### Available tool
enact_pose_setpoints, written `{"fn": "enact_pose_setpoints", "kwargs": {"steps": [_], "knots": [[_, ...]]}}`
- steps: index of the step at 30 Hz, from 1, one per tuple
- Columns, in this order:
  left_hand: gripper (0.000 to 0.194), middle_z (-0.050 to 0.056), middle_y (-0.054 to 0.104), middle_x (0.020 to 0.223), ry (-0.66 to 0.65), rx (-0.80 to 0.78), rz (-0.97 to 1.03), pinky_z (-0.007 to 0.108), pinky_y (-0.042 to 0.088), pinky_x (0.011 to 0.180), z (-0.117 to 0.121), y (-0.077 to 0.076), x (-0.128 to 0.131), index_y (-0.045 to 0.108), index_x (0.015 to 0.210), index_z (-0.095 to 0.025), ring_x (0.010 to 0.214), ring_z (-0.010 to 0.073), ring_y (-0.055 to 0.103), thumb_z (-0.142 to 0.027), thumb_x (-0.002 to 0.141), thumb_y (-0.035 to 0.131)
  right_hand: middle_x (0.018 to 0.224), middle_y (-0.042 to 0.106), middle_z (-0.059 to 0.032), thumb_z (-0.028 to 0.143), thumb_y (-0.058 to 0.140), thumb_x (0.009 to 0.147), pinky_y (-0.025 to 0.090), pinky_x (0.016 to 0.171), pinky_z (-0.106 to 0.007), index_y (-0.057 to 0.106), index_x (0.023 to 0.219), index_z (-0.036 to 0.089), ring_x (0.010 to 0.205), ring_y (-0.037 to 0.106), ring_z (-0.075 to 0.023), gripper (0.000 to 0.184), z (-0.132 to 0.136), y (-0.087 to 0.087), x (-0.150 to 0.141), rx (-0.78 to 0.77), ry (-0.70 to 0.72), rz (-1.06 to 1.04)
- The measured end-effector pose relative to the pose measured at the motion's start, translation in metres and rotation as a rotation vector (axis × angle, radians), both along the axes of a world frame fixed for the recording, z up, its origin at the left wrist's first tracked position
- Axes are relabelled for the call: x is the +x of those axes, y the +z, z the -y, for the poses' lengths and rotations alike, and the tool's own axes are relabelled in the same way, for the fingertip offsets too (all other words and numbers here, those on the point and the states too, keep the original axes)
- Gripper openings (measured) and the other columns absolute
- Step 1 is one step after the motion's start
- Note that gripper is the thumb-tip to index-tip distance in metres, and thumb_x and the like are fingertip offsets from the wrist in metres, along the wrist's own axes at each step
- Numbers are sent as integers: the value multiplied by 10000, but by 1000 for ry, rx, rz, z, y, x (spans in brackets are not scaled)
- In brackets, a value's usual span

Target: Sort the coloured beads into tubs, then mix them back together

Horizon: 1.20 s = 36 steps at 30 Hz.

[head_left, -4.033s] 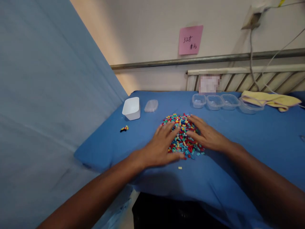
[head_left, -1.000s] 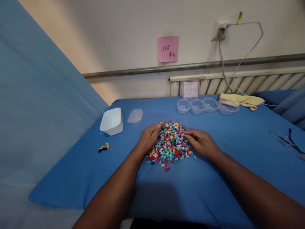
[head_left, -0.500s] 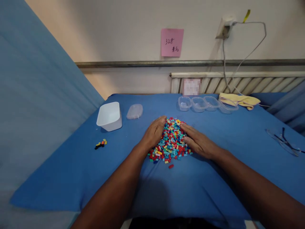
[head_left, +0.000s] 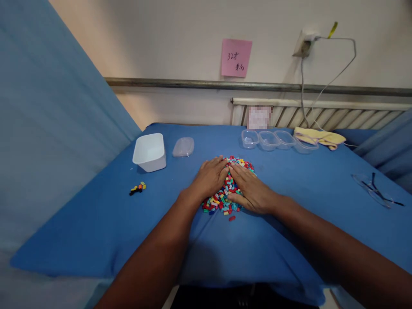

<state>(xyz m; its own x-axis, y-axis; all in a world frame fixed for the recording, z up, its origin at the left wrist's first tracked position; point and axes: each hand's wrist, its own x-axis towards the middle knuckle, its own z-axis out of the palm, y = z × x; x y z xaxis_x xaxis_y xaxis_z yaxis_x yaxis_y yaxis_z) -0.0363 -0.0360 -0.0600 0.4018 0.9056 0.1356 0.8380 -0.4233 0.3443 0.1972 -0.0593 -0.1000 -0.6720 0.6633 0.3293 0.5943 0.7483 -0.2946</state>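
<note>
A heap of small multicoloured building bricks (head_left: 227, 198) lies in the middle of the blue-covered table (head_left: 154, 240). Flat on the heap's left part rests my left hand (head_left: 210, 177), fingers stretched out. My right hand (head_left: 252, 189) lies over the heap's right part, open, its thumb held apart from the fingers. The fingertips of both hands come close together near the far side of the pile. Beneath the palms the bricks are hidden. One red brick (head_left: 232, 218) sits apart at the near edge of the heap.
Left stands a white tub (head_left: 149, 153), beside stacked clear lids (head_left: 183, 147); a few black and yellow bricks (head_left: 137, 189) lie nearer. Along the back are several clear containers (head_left: 268, 140) and a yellow cloth (head_left: 320, 137). Eyeglasses (head_left: 376, 193) lie at right.
Both hands have moved inward over the brick heap, the right hand shifting left and covering more of it. The fingertips are now closer together. The view has tilted slightly.
</note>
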Motion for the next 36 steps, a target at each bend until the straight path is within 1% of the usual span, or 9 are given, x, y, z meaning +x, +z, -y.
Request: {"fn": "enact_pose_setpoints", "kwargs": {"steps": [5, 8, 14, 17, 21, 25, 27, 31, 36], "knots": [[665, 159, 519, 1763, -30, 26, 154, 506, 292, 1422, -7, -8, -5, 578, 1669, -134, 1686, 274, 440, -487, 1179, 300, 1859, 320, -265, 821, 446, 1094, 247, 1414, -675, 279, 1839, 122, 1752, 262, -410, 1036, -8, 9, -10, -30, -39, 11], [673, 154, 590, 1706, -15, 39, 312, 481, 321, 1415, -10, -9, -6, 652, 1598, -122, 1656, 265, 488, -519, 1177, 308, 1870, 314, -234, 822, 431, 1098, 252, 1410, -674, 298, 1840, 161, 1758, 249, -405, 1003, 4, 22, -5, -40, -4, 17], [766, 170, 730, 1542, 274, 152, 697, 444, 455, 1326, -18, -6, -12, 744, 1462, -106, 1503, 276, 649, -630, 1186, 258, 1866, 335, -201, 907, 583, 983, 162, 1432, -668, 394, 1812, 194, 1760, 234, -425, 1110, 44, 40, -21, 71, 164, 63], [853, 194, 766, 1471, 349, 116, 803, 442, 504, 1274, -22, -7, -15, 761, 1425, -83, 1429, 293, 706, -694, 1178, 220, 1849, 389, -172, 817, 600, 1040, 158, 1431, -670, 463, 1780, 223, 1753, 260, -416, 959, 39, 35, -35, 87, 185, 91], [924, 192, 784, 1436, 365, 92, 881, 448, 545, 1220, -25, -12, -16, 774, 1398, -98, 1370, 294, 739, -763, 1158, 180, 1854, 398, -128, 635, 604, 1114, 154, 1432, -679, 519, 1750, 253, 1750, 267, -418, 747, 15, 29, -39, 75, 54, 45], [939, 193, 804, 1387, 369, 92, 970, 461, 561, 1190, -28, -13, -17, 800, 1336, -111, 1313, 296, 764, -812, 1131, 210, 1814, 456, -186, 485, 543, 1149, 187, 1431, -663, 587, 1695, 162, 1723, 338, -417, 635, 18, 40, -49, 65, 19, 36], [957, 198, 816, 1352, 395, 87, 1001, 463, 568, 1170, -30, -11, -19, 815, 1294, -116, 1285, 298, 774, -836, 1114, 210, 1781, 500, -209, 497, 520, 1153, 219, 1425, -655, 617, 1661, 134, 1698, 386, -405, 631, 32, 47, -63, 64, 49, 58], [955, 226, 817, 1327, 441, 78, 1089, 464, 577, 1136, -32, -7, -26, 815, 1254, -98, 1260, 306, 784, -848, 1093, 247, 1735, 543, -251, 651, 592, 1105, 243, 1425, -602, 630, 1618, 53, 1672, 420, -415, 789, 50, 46, -93, 101, 65, 146], [936, 224, 814, 1340, 433, 28, 1120, 468, 578, 1132, -34, -8, -31, 798, 1295, -107, 1265, 302, 787, -835, 1097, 245, 1715, 584, -197, 504, 559, 1158, 267, 1402, -623, 730, 1501, 141, 1648, 459, -400, 528, 22, 37, -103, 205, -35, 176]]}}
